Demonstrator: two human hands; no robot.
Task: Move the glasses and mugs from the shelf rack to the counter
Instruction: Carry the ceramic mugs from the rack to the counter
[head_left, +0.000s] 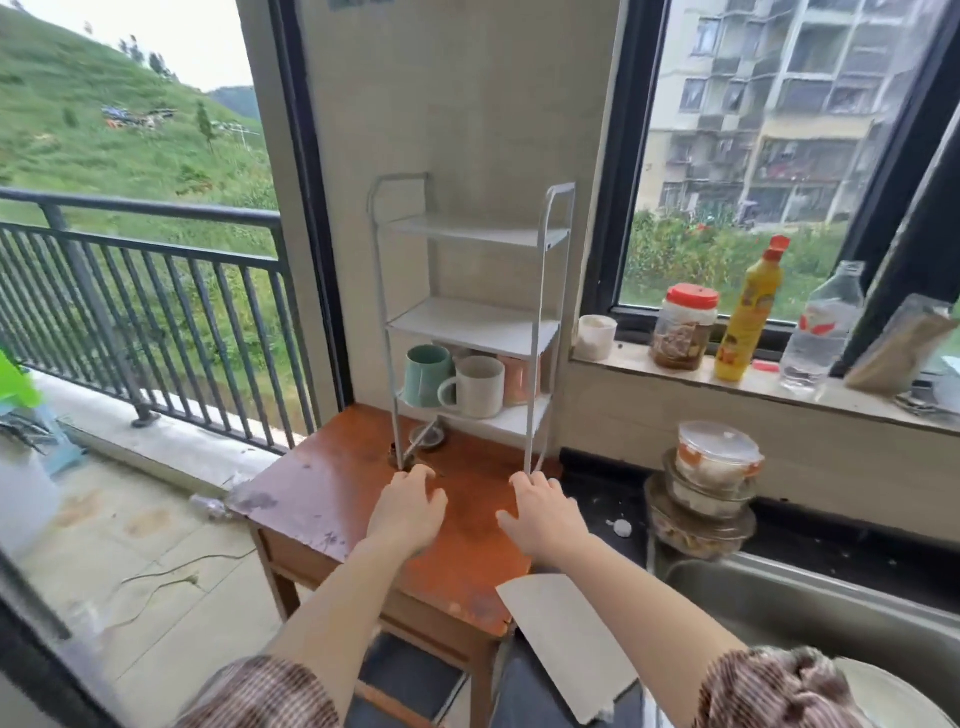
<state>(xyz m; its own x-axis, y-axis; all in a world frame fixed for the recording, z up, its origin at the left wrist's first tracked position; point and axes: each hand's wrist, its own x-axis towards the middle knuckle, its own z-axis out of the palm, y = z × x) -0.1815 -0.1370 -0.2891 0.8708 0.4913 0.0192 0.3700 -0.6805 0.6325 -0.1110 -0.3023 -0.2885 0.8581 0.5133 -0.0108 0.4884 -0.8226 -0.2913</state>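
Left hand: the left hand (408, 512) reached forward on a bare forearm, palm down over the wooden table (322, 499), its fingers loosely bent and their tips just in front of the rack's front left leg.
Left grip: released, with nothing in it.
Right hand: the right hand (540, 512) lay level with the left and well apart from it, palm down, fingers spread and slightly bent. Its tips were at the foot of the rack's front right leg; whether they touched the leg could not be told.
Right grip: released, grasping nothing.
Sleeves: two, both plaid and pushed up above the elbows.
Rack: one white shelf rack (470, 327) stood upright at the table's far right corner, against the wall, with three shelves.
Mugs: three, all on the lowest shelf. The green mug (428, 374) was at the left. The white mug (475, 387) was at the front middle with its handle turned left. The pink mug (519, 379) was at the right, partly behind the white one.
Under the rack: one small round metal object (428, 436), too unclear to name.
Windowsill: four things in a row, namely one white cup (597, 338), one red-lidded jar (684, 327), one yellow bottle (748, 312) and one clear plastic bottle (823, 327).
Dark counter: one stack of clear containers (711, 488) near the sink (810, 608), the top one lidded.
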